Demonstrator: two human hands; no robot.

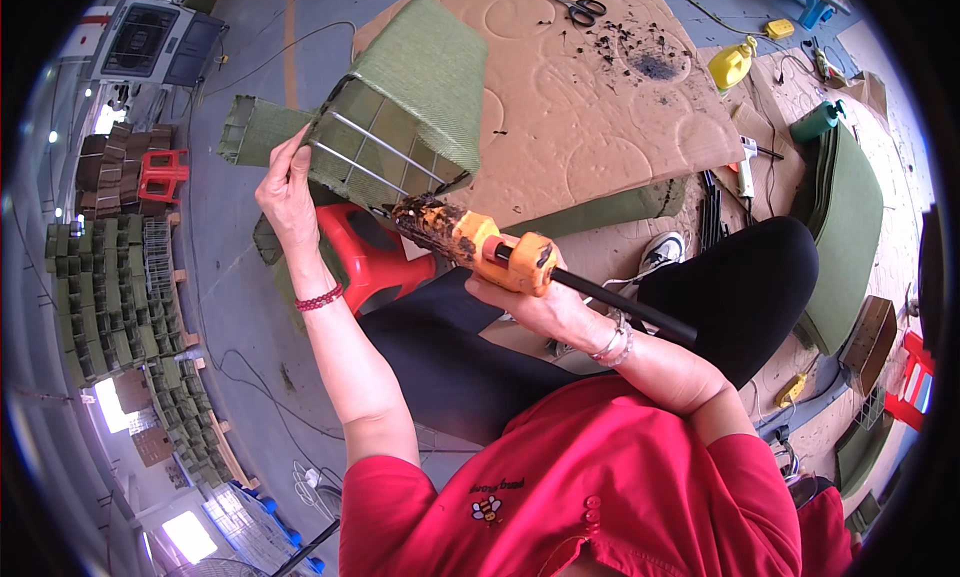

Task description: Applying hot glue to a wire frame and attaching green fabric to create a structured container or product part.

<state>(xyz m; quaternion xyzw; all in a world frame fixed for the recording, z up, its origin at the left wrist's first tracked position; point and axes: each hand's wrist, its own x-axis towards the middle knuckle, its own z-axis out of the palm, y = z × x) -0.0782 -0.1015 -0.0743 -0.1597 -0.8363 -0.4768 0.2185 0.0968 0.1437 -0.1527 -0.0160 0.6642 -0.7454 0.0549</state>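
Note:
My left hand (287, 190) grips the edge of a wire-frame box covered in green woven fabric (405, 107), holding it tilted in front of me. My right hand (540, 302) holds an orange glue gun (480, 245), crusted with dark residue, with a black glue stick (620, 305) jutting from its back. The gun's nozzle touches the lower corner of the green box. A red plastic stool (368, 252) stands just below the box, in front of my knees.
A cardboard-covered worktable (590, 97) carries scissors (570, 5) and dark crumbs. A yellow tool (733, 63), another glue gun (746, 167) and green fabric sheets (850, 227) lie to the right. Stacks of finished green boxes (110, 297) line the left floor.

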